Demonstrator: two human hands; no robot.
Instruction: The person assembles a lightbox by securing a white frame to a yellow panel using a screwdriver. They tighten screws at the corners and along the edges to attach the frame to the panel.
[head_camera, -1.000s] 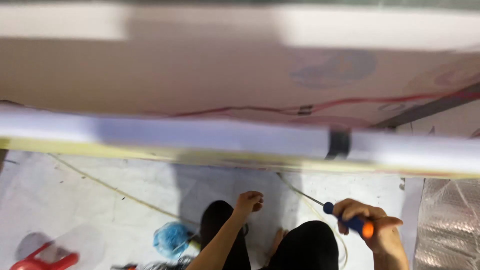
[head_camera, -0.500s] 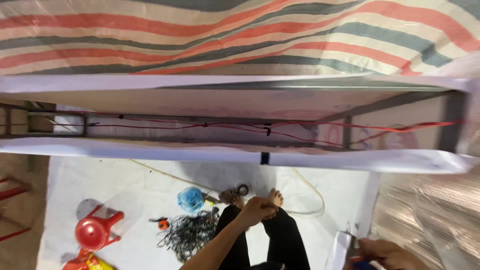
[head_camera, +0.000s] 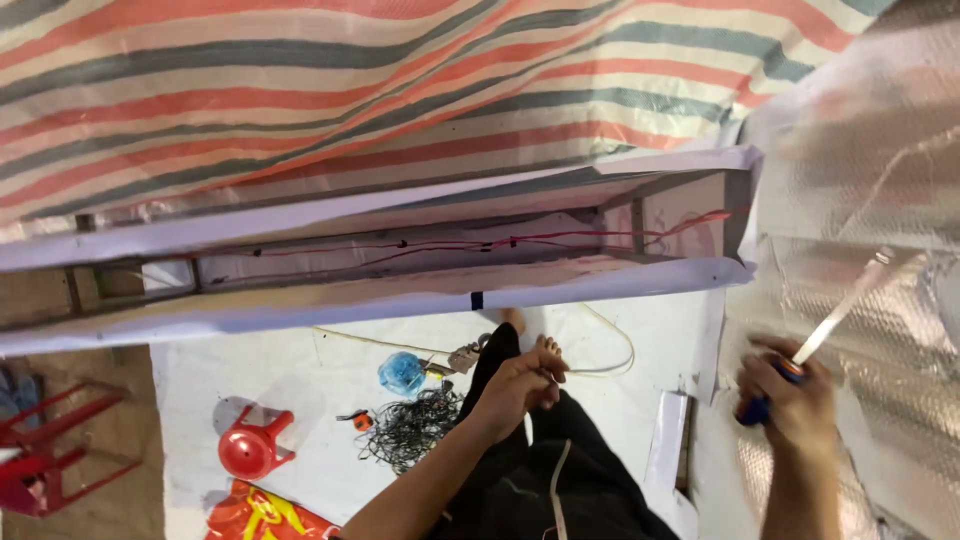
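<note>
In the head view, the person is looking down past a long white frame (head_camera: 400, 300) that is running across the picture, with thin red wires (head_camera: 480, 243) strung inside it and a striped sheet (head_camera: 350, 90) hanging above. The right hand (head_camera: 785, 400) is wrapping all its fingers tight around the blue and orange handle of a screwdriver (head_camera: 810, 345), and the metal shaft is pointing up and to the right, over the shiny silver bubble sheet (head_camera: 880, 250). The left hand (head_camera: 520, 385) is hanging lower, over the dark trousers, with its fingers curled in and pressed close together; it may be pinching something small and thin, but that is too small to tell. Down on the white floor sheet (head_camera: 300, 360) a blue roll of cord (head_camera: 402, 373), a tangle of black wire (head_camera: 415, 428) and a red plastic stool (head_camera: 250, 448) are lying well apart from both hands. A pale cable (head_camera: 610, 350) is looping near the bare feet. To do this well, I think the person is needing a firm grip and a straight tool, so the tip is not slipping off and poking the soft silver sheet. Keeping the left hand steady and away from the sharp tip is also looking wise.
</note>
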